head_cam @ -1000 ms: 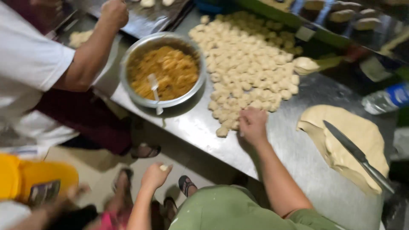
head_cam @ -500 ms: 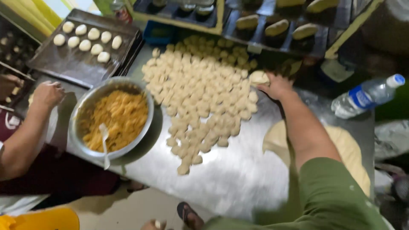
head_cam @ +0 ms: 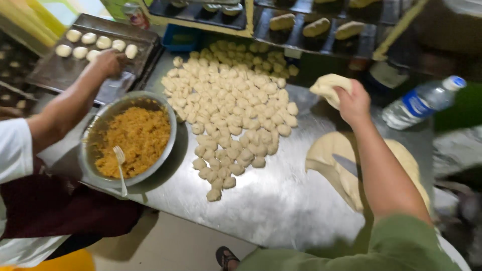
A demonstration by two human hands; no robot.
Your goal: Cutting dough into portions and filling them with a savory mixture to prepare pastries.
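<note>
The right hand (head_cam: pixel 354 103), in the upper right of the frame, is clenched around a pale soft lump of dough (head_cam: pixel 327 86) and holds it lifted above the shiny steel surface (head_cam: pixel 271 200). The left hand is not in the picture, so I cannot tell its state. Below the right forearm, at the right of the frame, lies a wide flat sheet of pale dough (head_cam: pixel 329 158) with a steel knife blade (head_cam: pixel 345 164) resting on it. The step in hand, as I judge it, is portioning — a lump taken away from the big mass, near a large heap of small pale dough pieces (head_cam: pixel 231 108) in the centre. The next move probably calls for a firm but gentle hold, because the lump looks soft and stretchy and may sag or tear. At the left, a round metal bowl of orange-yellow crumbly filling (head_cam: pixel 133 143) holds a white plastic fork (head_cam: pixel 120 168). Another person's hand (head_cam: pixel 108 62) reaches to a dark baking tray (head_cam: pixel 55 75) with a few round dough balls, in the upper left. As for packages, a clear plastic water bottle with a blue label and blue-white cap (head_cam: pixel 422 103) lies tilted at the right edge — its print is too blurred to tell more.
</note>
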